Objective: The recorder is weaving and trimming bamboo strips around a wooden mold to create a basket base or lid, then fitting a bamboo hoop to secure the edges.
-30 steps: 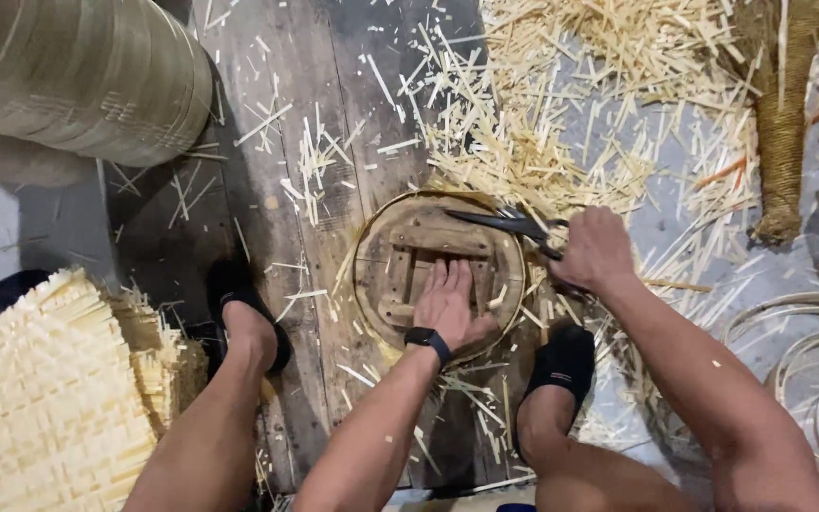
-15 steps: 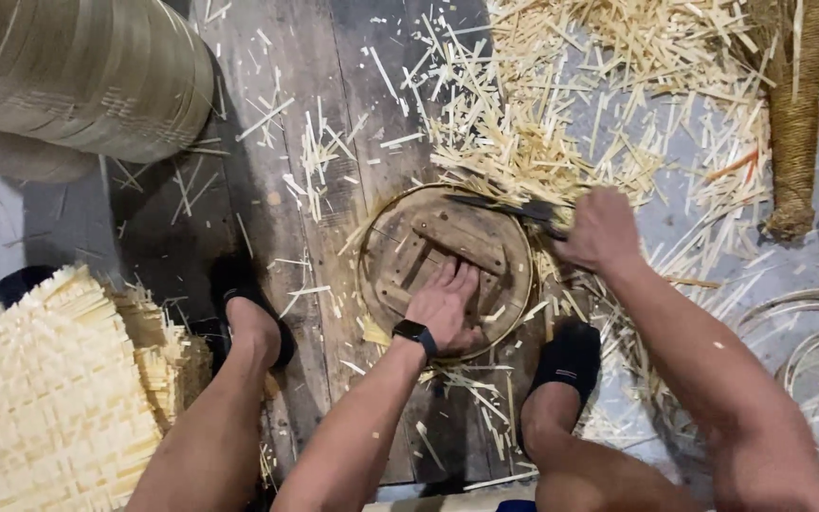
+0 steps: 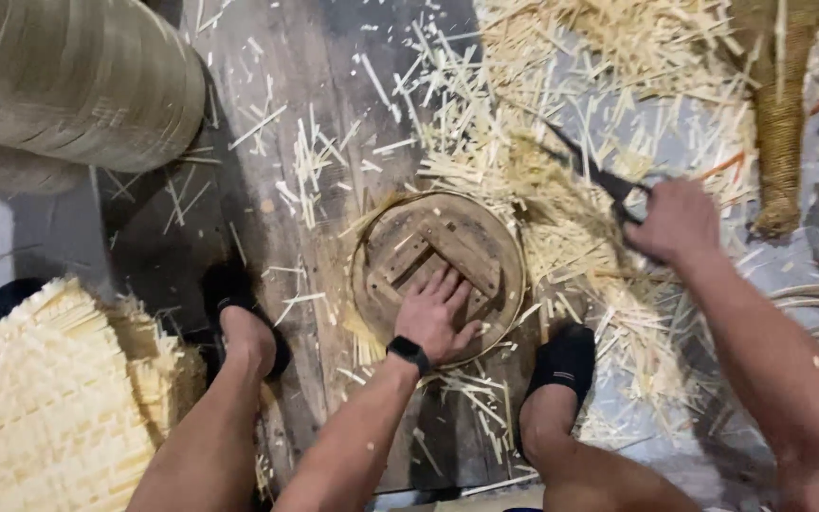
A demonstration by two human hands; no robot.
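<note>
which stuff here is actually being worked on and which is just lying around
In hand:
- round wooden form, under the left hand
- dark scissors, held in the right hand

Lying about:
- cut bamboo strips scattered on the floor
- woven mat, lower left
- large woven basket, upper left
- wrapped fibre bundle, upper right

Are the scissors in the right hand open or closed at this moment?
Closed, it appears: the scissors in the right hand show one thin dark line pointing up-left over the bamboo strips, with no gap between blades.
</note>
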